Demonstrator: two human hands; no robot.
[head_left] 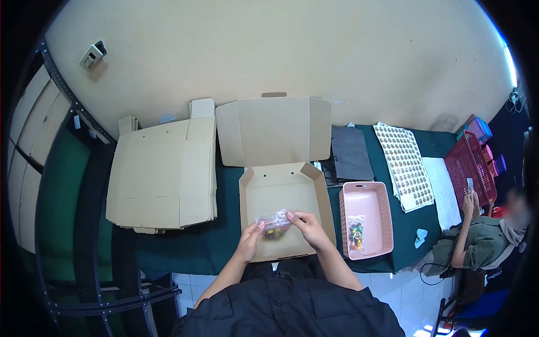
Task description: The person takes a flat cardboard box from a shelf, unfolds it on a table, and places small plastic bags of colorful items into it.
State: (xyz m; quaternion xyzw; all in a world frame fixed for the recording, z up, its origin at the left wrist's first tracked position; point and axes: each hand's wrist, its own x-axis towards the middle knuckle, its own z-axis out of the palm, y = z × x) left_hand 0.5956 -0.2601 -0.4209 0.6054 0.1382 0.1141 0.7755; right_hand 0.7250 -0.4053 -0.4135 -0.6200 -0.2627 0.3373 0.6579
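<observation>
Left hand: the left hand [251, 235] pinched the near-left edge of a small clear bag of coloured sweets [273, 226], fingers closed on the plastic.
Right hand: the right hand [310, 227] gripped the bag's right end between thumb and fingertips.
Bag: it was held just above the floor of an open cardboard box [281, 194], near the box's front edge, directly before the person.
Box: it sat on the dark green tabletop [185, 244], its lid [273, 130] folded back flat toward the wall.
Left of box: a stack of flat, unfolded cardboard blanks [163, 177] lay on the tabletop.
Right of box: a pink basket [371, 197] stood just beside it, with a second bag of sweets [356, 234] lying inside near its front.
Farther right: a dark sheet [351, 153], a sheet of round stickers [405, 165] and a red crate [469, 165] lay along the tabletop.
Co-worker: a seated person [477, 241] at the far right end held a small object up in one hand.
</observation>
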